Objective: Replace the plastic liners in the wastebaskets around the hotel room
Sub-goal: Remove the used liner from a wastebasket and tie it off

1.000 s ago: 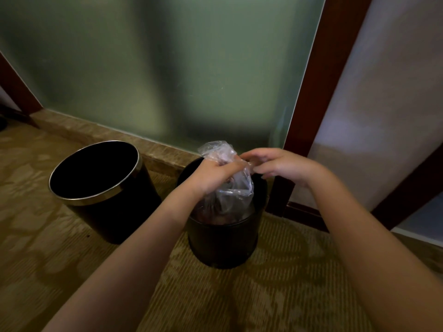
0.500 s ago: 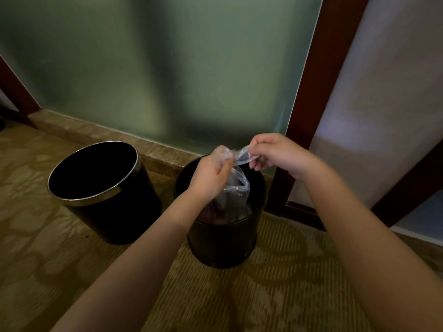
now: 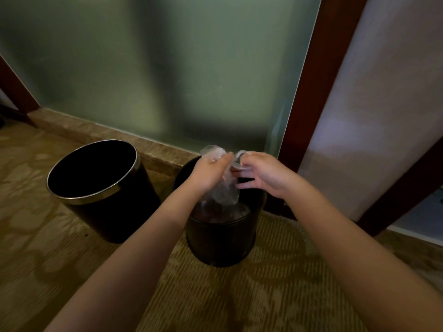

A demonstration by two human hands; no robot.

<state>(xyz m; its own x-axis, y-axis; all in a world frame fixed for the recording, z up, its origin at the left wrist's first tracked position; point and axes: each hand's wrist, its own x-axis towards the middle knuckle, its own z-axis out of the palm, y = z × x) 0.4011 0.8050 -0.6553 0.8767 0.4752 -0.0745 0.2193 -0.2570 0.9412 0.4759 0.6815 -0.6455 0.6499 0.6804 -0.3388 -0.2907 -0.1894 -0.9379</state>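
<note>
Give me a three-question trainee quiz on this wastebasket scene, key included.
1. True or false: the metal-rimmed wastebasket has no liner over its rim.
2. What do the left hand and the right hand both hold? A. the clear plastic liner B. a towel C. a spray bottle
3. Fill in: the liner's lower part sits ____ the plain dark wastebasket.
Key: 1 true; 2 A; 3 inside.
</note>
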